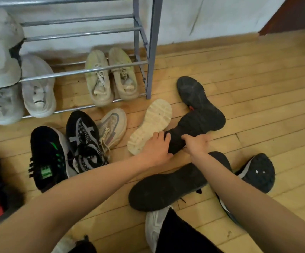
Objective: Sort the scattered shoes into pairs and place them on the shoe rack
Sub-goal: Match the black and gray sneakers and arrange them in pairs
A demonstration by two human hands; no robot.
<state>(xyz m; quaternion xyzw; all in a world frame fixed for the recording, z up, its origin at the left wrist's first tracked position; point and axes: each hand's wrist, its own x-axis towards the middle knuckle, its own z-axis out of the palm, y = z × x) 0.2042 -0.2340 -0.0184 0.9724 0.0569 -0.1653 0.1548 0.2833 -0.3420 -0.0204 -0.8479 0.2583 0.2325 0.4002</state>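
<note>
Left hand (156,148) and right hand (196,143) both grip an upturned black shoe (201,123), its upper hidden underneath.

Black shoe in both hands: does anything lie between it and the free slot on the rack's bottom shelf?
Yes. A sole-up cream shoe lies beside the black shoe toward the rack, and a beige sneaker and a black-and-white sneaker sit before that slot. Lifting over should clear them.

Grey metal shoe rack (153,42), cream sneakers (111,77), black sneaker with green stripes (47,157), black soles (201,123), yellow wood floor (248,79).
</note>
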